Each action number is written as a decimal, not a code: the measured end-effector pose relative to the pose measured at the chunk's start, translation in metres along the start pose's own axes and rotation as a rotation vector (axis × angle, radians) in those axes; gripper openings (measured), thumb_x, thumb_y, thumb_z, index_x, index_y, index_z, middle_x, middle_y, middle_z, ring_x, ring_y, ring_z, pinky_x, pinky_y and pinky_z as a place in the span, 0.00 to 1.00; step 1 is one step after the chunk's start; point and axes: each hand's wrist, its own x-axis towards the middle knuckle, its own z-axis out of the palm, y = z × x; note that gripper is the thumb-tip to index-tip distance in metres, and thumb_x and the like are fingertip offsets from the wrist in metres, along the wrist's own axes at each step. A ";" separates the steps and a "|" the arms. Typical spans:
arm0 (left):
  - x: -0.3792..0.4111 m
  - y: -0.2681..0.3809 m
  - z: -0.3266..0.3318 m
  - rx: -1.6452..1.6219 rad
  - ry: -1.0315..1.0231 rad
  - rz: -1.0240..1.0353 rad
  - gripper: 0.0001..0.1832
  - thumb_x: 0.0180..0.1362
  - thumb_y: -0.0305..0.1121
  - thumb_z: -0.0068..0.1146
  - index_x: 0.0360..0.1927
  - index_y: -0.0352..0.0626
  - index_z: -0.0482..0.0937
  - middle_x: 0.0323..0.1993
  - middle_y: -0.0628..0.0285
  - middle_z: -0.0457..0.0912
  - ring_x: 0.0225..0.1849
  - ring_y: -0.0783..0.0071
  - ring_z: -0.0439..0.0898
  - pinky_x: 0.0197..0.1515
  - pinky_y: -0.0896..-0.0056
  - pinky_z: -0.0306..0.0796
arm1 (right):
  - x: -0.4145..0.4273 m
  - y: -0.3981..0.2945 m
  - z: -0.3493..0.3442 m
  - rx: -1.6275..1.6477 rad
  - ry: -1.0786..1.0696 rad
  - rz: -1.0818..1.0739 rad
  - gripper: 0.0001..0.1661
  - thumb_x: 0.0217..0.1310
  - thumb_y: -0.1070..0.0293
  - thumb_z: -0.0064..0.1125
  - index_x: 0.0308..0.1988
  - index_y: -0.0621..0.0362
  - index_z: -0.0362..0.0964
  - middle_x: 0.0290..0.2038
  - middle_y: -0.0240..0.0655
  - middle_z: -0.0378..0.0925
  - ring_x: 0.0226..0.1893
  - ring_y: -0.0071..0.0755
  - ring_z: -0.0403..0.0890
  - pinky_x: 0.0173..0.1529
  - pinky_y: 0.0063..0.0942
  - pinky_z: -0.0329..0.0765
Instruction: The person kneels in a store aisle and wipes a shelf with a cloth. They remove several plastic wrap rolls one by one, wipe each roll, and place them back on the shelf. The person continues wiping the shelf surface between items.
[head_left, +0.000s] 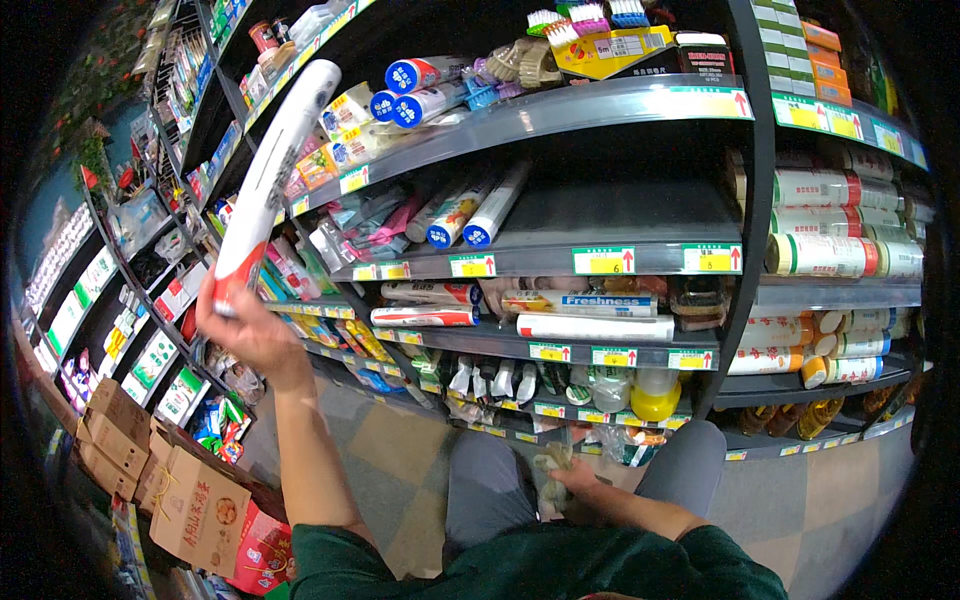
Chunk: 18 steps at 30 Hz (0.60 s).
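Observation:
My left hand (244, 330) grips the red lower end of a long white packaged roll (277, 157) and holds it raised and tilted before the shelves. Low between my knees, my right hand (576, 475) is closed on a crumpled greyish-green cloth or bag (553, 474); which it is cannot be told. Similar rolls with blue ends (487, 214) lie on the middle shelf. More packaged rolls (596, 327) rest on the shelf below, and several others (427, 90) are on the upper shelf beside brushes (589, 21).
Curved shelf edges (540, 259) with price labels run across in front of me. A black upright (761, 187) divides them from shelves of noodle-like rolls (821, 255) at right. Cardboard boxes (199, 510) stand at lower left. A yellow-based container (655, 397) sits on a low shelf.

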 end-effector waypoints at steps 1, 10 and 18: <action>0.005 -0.001 0.008 0.038 -0.041 0.025 0.19 0.70 0.35 0.46 0.58 0.34 0.64 0.54 0.54 0.69 0.54 0.68 0.71 0.59 0.66 0.65 | -0.005 -0.008 -0.001 0.078 -0.031 -0.005 0.32 0.45 0.55 0.70 0.47 0.66 0.74 0.38 0.44 0.82 0.37 0.42 0.84 0.42 0.38 0.80; 0.047 -0.028 0.113 0.240 -0.110 0.289 0.18 0.65 0.36 0.55 0.53 0.37 0.72 0.52 0.50 0.71 0.55 0.56 0.71 0.60 0.61 0.63 | -0.019 -0.026 -0.009 0.232 -0.144 0.014 0.34 0.47 0.53 0.69 0.51 0.61 0.74 0.42 0.42 0.82 0.42 0.38 0.82 0.49 0.34 0.77; 0.075 -0.050 0.213 0.190 -0.238 0.140 0.22 0.60 0.41 0.57 0.55 0.41 0.75 0.58 0.44 0.71 0.62 0.49 0.69 0.65 0.57 0.62 | 0.009 -0.002 0.006 0.490 -0.225 -0.078 0.29 0.51 0.58 0.67 0.50 0.63 0.73 0.40 0.40 0.82 0.39 0.38 0.83 0.44 0.36 0.77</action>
